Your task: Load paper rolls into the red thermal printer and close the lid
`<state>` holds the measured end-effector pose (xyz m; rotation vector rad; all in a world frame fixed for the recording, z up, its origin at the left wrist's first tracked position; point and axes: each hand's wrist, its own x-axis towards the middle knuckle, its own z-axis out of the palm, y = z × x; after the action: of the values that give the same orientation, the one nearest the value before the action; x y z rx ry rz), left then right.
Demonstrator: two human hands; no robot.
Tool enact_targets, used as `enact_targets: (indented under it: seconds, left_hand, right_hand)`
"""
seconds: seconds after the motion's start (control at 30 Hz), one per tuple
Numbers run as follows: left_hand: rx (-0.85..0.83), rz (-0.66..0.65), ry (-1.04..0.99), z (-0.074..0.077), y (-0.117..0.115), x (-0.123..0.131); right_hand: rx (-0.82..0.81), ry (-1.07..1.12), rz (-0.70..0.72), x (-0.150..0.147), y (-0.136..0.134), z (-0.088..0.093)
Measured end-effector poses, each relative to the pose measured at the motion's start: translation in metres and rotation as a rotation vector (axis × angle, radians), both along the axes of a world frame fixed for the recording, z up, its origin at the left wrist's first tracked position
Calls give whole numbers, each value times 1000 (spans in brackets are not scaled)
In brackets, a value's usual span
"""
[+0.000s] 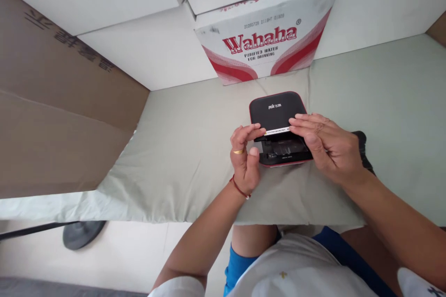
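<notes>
On the cloth in front of me sits a small black printer (277,113) with red edging, "FEIE" lettering and a white barcode strip on its lid. The lid is partly raised, and a dark cavity with something clear inside shows at the front. My left hand (245,153) holds the printer's left front corner, fingertips on the lid's edge and thumb by the base. My right hand (329,146) grips the right side, fingers laid over the lid and thumb lower down. Its palm hides the printer's right front corner.
A white and red Wahaha water carton (268,44) stands behind the printer, against white boxes (121,51). A large brown cardboard box (59,116) stands at the left. Beside my right hand lies a black object (362,146), partly hidden. Pale green cloth (181,148) covers the table.
</notes>
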<state>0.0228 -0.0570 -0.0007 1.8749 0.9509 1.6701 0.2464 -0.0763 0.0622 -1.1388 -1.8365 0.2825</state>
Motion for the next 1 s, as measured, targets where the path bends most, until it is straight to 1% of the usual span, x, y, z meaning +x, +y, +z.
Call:
enact_targets:
  seconds: [0.1,0.2,0.33,0.4,0.5,0.57,0.63,0.7,0.8,0.93,1.0]
  left_hand:
    - [-58,8,-39,0,0,2]
    - [-97,-27,-98,1,3,3]
    - [-149,-130,-230,1,9,2]
    - [-178,-153,-291,-1,13,1]
    - [-304,-181,-328,-3,21,-2]
    - [-411,-225,-331,-5,25,-5]
    - [-485,-284,-357,-6,29,-7]
    - [-529,-336,-397,-8,30,-8]
    - [-578,-380,-420,-11,30,-7]
    - [-601,-399,-419,-15,30,-5]
    - [-595,-419,-424,-16,30,-4]
  right_hand:
    - [-19,-11,-4,0,0,0]
    - [-22,0,-9,-1,0,-3]
    - [53,15,25,0,-4,-12]
    - [109,-18,33,0,-9,-16]
    - [221,-68,-20,1,-16,-17]
    - [282,-92,-68,0,-20,-16]
    - [300,-117,-88,1,-22,-15]
    - [280,-135,-78,1,-23,-15]
    - [254,-139,-74,3,-24,-16]
    - [333,-98,-59,2,-22,-20]
    - [347,-97,-46,1,-21,-20]
